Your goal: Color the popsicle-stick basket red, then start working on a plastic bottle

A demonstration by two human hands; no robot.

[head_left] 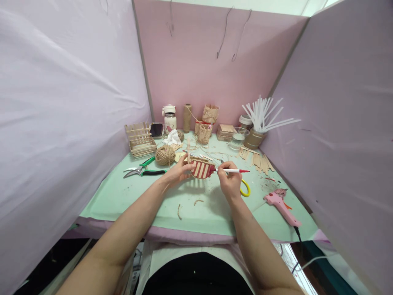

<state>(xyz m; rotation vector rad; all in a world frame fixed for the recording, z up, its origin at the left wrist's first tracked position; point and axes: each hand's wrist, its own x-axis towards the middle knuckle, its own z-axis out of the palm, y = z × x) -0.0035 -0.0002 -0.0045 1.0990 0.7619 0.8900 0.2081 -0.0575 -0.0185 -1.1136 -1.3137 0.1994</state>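
Observation:
My left hand [181,169] grips a small wooden craft piece [202,169] by its left side, holding it above the table. Its face is red with pale, slanted stripes, and twine-like trim runs along the edge. In my right hand [230,180] is a white marker with a red end [235,170], held like a pen. The marker's left end meets or nearly meets the red right edge of the piece. Yellow-handled scissors [246,188] lie partly hidden behind my right hand. Two short bits of twine [179,212] rest on the table in front.
Green-handled pruning shears [144,169] and a twine ball [165,155] lie left. A pink glue gun [281,205] with its cord is at right. Behind are a stick rack [141,141], a jar [170,121], a clear cup [238,139], white glue sticks [260,116] and loose wooden sticks [260,162].

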